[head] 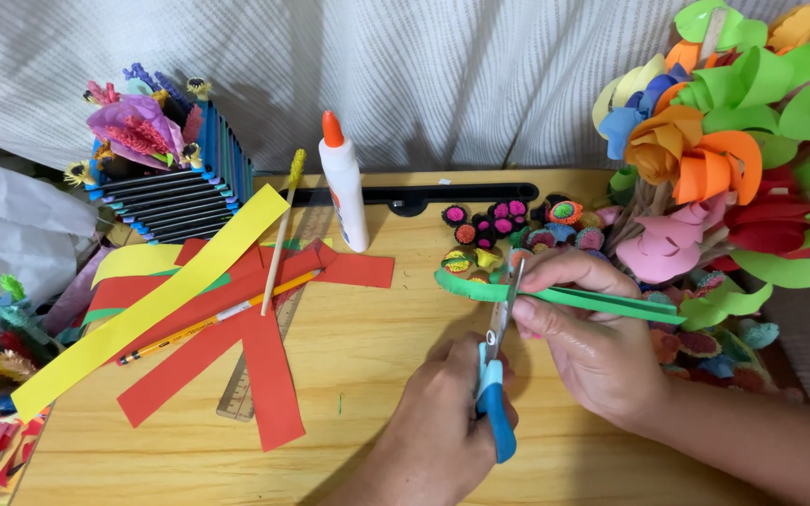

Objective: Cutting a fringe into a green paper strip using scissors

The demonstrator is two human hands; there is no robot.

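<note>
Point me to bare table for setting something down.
Bare wood lies along the near table edge, between the red paper strips and the left hand. Smaller patch between the glue bottle and rolled paper pieces. Crowded: left side, right paper flowers.

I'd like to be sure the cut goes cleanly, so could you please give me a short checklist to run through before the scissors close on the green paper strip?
1. Left hand grips the scissors by the blue handle: ok.
2. Blades open across the green paper strip: ok.
3. Right hand pinches the strip beside the blades: ok.
4. Right fingers clear of the blades: not ok; they sit very close.
5. Strip lifted off the wooden table: cannot tell.
6. Pencil and glue bottle away from the cut: ok.
</note>
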